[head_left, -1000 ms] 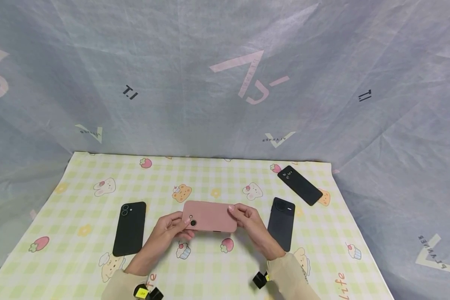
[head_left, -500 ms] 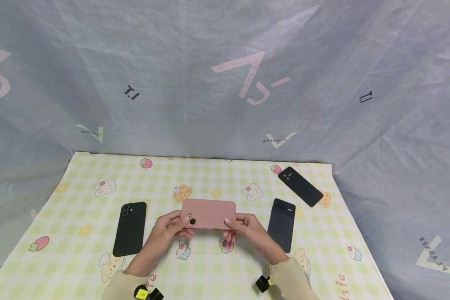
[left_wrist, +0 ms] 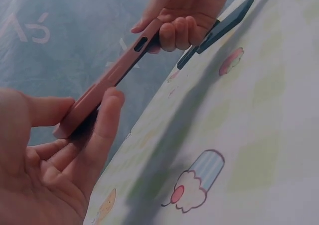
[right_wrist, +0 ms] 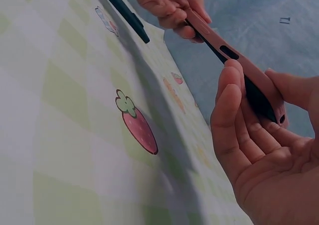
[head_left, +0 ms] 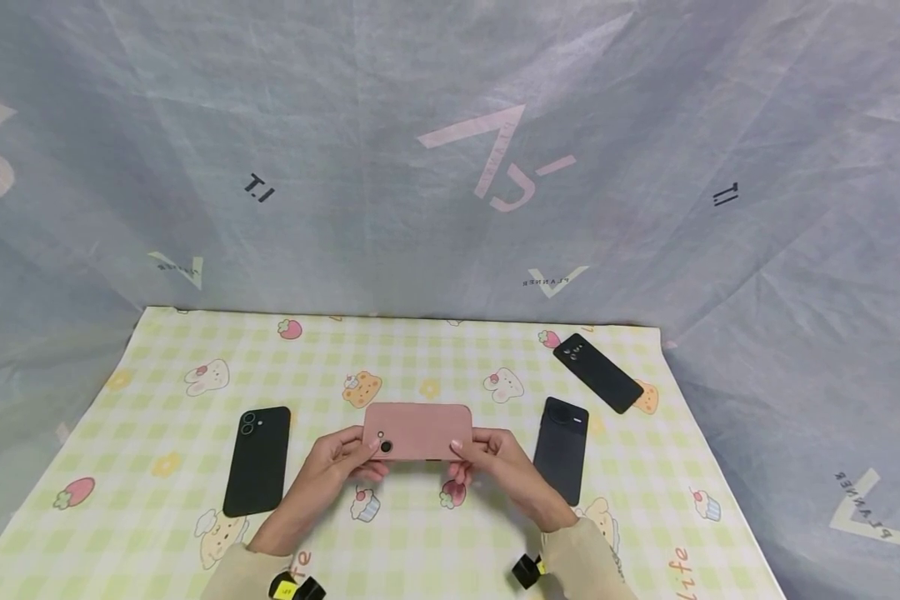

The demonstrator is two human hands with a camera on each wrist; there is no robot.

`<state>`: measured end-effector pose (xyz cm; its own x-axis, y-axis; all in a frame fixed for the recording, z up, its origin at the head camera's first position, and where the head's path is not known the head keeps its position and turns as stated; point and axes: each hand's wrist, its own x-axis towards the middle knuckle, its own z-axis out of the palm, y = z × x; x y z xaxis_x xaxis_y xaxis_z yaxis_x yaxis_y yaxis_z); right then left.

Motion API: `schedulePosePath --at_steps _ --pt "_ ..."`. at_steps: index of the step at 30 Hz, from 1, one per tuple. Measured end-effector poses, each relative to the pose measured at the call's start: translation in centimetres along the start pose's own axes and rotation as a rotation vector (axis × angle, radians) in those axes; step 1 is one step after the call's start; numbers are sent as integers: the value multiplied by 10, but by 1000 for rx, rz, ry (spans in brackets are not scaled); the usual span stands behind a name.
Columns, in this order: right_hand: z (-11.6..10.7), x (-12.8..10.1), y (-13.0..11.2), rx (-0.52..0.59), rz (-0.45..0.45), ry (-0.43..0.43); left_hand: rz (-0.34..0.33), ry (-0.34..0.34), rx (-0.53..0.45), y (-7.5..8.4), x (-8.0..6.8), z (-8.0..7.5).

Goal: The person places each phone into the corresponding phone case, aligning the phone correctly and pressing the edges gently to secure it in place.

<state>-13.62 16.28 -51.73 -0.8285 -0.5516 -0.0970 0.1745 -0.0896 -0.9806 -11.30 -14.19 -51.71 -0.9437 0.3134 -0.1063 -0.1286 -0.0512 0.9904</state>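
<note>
A phone in a pink case [head_left: 423,425] lies sideways between both hands, back facing up, camera at its left end. It hovers above the table in the wrist views, its dark underside partly hidden by fingers. My left hand [head_left: 337,458] pinches the left end, thumb on top beside the camera and fingers underneath. At the other end my right hand [head_left: 498,458] grips the near corner the same way. The wrist views show a slot in the case's side. A black phone [head_left: 257,462] rests left of my left hand; a dark phone [head_left: 562,450] lies just beyond my right wrist.
Another black phone [head_left: 598,372] lies slanted at the back right of the table. A green checked cloth [head_left: 420,542] with cartoon prints covers the tabletop. Grey-blue fabric [head_left: 390,167] hangs behind and at the sides.
My right hand has shifted from the right end's upper part to its near corner, with fingers now below. The pink-cased phone has tilted slightly; the left hand stays nearly still.
</note>
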Motion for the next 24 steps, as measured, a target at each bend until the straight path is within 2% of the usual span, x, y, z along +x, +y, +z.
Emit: schedulePosePath --at_steps 5,24 --pt "0 0 0 -9 -23 -1 -27 17 -4 2 0 0" --pt "0 2 0 -11 -10 -12 -24 -5 -48 3 0 -4"
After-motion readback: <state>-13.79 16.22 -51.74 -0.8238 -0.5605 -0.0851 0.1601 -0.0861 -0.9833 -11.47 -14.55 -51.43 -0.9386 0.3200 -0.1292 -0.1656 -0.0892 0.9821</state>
